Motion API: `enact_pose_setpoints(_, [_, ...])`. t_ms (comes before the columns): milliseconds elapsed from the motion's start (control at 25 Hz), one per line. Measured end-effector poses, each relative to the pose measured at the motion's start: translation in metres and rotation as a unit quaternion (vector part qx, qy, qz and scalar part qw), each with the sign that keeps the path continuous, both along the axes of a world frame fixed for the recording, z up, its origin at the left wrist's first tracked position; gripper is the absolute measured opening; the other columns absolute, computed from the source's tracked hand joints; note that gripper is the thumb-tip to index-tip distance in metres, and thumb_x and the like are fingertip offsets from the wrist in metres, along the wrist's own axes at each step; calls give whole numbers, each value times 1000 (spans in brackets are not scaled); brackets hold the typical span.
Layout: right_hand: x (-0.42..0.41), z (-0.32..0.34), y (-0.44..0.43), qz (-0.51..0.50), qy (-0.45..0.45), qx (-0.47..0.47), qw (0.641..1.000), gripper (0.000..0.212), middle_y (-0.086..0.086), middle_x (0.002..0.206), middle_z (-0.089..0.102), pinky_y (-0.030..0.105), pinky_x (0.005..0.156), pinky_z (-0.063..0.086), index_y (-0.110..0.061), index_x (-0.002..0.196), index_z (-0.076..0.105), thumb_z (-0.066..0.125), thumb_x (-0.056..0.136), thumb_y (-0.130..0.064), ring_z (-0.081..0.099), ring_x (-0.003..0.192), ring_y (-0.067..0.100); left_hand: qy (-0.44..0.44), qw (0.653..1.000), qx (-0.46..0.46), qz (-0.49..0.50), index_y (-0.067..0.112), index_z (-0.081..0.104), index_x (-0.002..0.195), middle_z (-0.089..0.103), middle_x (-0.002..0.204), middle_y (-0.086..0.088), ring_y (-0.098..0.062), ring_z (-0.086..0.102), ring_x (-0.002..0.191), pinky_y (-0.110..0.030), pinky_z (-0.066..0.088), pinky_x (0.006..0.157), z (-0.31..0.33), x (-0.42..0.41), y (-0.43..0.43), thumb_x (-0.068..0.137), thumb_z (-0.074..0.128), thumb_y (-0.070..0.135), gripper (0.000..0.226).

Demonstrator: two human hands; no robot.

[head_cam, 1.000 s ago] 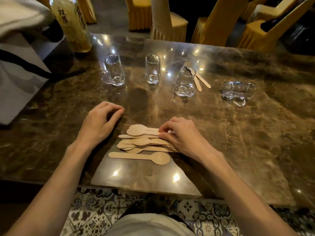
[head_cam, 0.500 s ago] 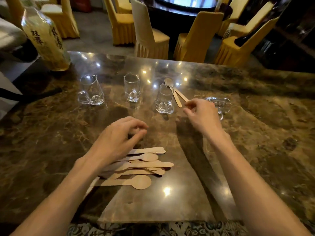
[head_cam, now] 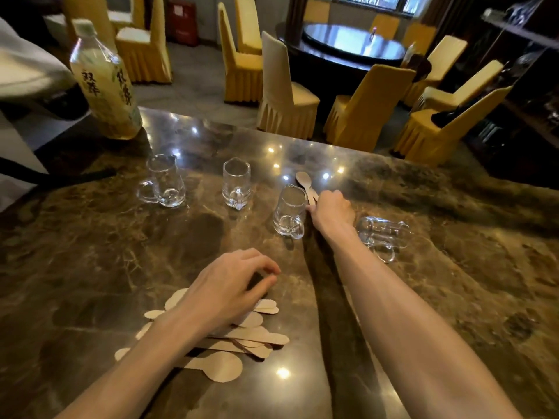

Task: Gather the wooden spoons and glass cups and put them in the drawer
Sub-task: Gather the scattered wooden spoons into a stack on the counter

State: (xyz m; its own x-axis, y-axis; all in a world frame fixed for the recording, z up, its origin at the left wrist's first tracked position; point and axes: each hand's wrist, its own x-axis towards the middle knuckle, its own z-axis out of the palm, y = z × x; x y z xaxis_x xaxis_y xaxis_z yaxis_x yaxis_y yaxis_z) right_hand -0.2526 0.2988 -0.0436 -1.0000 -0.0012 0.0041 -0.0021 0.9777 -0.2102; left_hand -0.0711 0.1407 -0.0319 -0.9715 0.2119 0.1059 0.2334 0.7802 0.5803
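Observation:
A pile of several flat wooden spoons (head_cam: pixel 242 343) lies near the front edge of the brown marble table (head_cam: pixel 90 267). My left hand (head_cam: pixel 230 285) hovers over the pile, fingers curled, holding nothing. Two more wooden spoons (head_cam: pixel 304 179) lie farther back. My right hand (head_cam: pixel 331 211) is stretched out onto their handles, fingers closed around them. Three glass cups stand upright: one at the left (head_cam: pixel 165 184), one in the middle (head_cam: pixel 236 182), one (head_cam: pixel 290 211) just left of my right hand. A fourth glass cup (head_cam: pixel 382 234) lies on its side behind my right forearm.
A plastic bottle of pale drink (head_cam: pixel 104 83) stands at the table's far left corner. A white bag with a black strap (head_cam: pixel 18 164) lies at the left edge. Yellow-covered chairs (head_cam: pixel 287 95) and a round dark table (head_cam: pixel 354 43) stand beyond the far edge. No drawer is visible.
My right hand left the spoon pile and reached forward to the two far spoons, closing on their handles. My left hand moved over the pile. The view tilted upward.

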Motion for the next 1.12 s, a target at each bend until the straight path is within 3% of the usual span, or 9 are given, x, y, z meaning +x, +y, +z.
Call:
enact_pose_setpoints(80, [-4,0,-2,-6,4,22,1000,20,16,111,62,39,73,47,-4,106,62,53,93,-17,60,98,35,-10,1000,-2,13,34,62,110,61,110,15,-6,56,101,-31,49,87,-3,2,-5,92,52,38,22])
enact_pose_setpoints(240, [-3,-2,-4,-16,-26,41,999,23,16,111,62,38,71,43,-3,107,62,47,90,-4,59,100,34,-8,999,10,33,33,64,108,62,108,16,-4,55,100,-29,48,87,-4,3,-8,90,54,36,20])
enact_pose_setpoints(520, [4,6,8,-45,-82,-46,995,6,14,96,63,37,68,46,-6,85,60,54,86,-6,60,89,32,-22,998,35,38,32,65,107,63,106,15,-4,55,99,-30,50,85,-6,5,-9,90,56,34,20])
enact_pose_setpoints(600, [16,12,14,-53,-68,-94,992,13,13,95,65,35,67,46,-5,91,64,54,89,-14,60,87,31,-27,998,50,37,30,66,107,63,105,14,-3,56,98,-31,51,86,-5,6,-11,90,57,32,20])
enact_pose_setpoints(680, [33,22,23,-59,0,-174,983,20,8,93,67,31,65,41,-7,98,66,55,91,-22,57,79,22,-26,996,71,46,30,66,106,64,103,15,-1,57,97,-30,51,85,-6,6,-11,90,57,32,19])
enact_pose_setpoints(800, [84,36,34,-76,98,-382,916,17,-2,92,66,26,64,46,-15,103,63,58,90,-26,58,73,6,-28,990,131,52,31,66,106,65,98,22,5,59,93,-17,50,81,-2,9,-8,88,54,39,22])
enact_pose_setpoints(920, [144,38,22,-64,50,-582,809,9,0,94,72,28,73,55,-25,97,62,62,88,-26,68,85,12,-47,974,218,26,35,66,107,69,95,23,9,62,91,-10,48,77,6,19,1,83,52,51,32])
enact_pose_setpoints(1000, [175,33,5,-51,-5,-631,774,10,-1,91,73,17,63,53,-30,96,63,63,87,-25,70,82,8,-56,963,263,14,38,65,106,71,94,19,7,64,90,-11,50,77,9,26,3,83,55,49,27])
enact_pose_setpoints(1120, [199,26,-17,-32,-53,-642,764,13,-1,89,73,10,56,48,-24,100,63,62,88,-22,69,74,2,-52,963,263,34,37,65,100,71,89,15,4,65,87,-13,51,78,6,36,-5,85,63,35,16])
